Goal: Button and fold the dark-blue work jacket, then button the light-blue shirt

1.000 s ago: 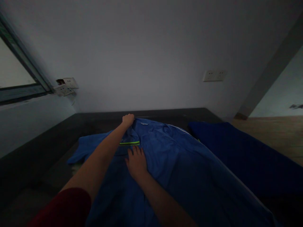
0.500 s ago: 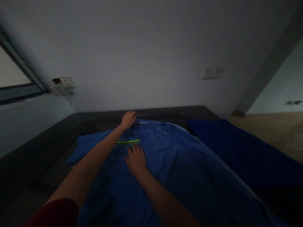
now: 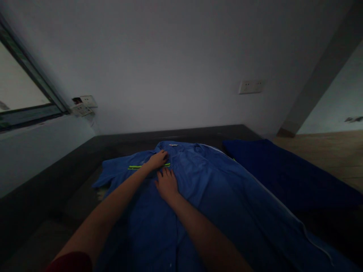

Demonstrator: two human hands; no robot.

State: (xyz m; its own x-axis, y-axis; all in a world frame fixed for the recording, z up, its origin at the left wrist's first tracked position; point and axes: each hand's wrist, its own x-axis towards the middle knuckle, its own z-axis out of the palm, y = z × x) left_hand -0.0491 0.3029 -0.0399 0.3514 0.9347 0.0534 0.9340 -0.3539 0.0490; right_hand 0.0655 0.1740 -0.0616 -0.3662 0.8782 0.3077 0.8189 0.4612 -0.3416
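A blue garment [image 3: 193,177] with a short sleeve at the left, a yellow-green stripe and a small white label at the collar lies spread over a dark surface. My left hand [image 3: 158,159] rests on its upper front, over the stripe, with the fingers bent together at the front opening; whether cloth is pinched there is hard to make out. Just below and to the right, my right hand [image 3: 167,183] lies on the garment with its fingers spread, close to the left fingertips.
A dark blue folded cloth [image 3: 272,170] lies to the right of the garment. The dark surface [image 3: 127,139] meets the wall behind. Sockets [image 3: 251,87] are on the wall, others near the window at the left.
My left hand has moved down from the collar to the stripe, nearer my right hand. The collar and more of the stripe now show. The view has shifted slightly.
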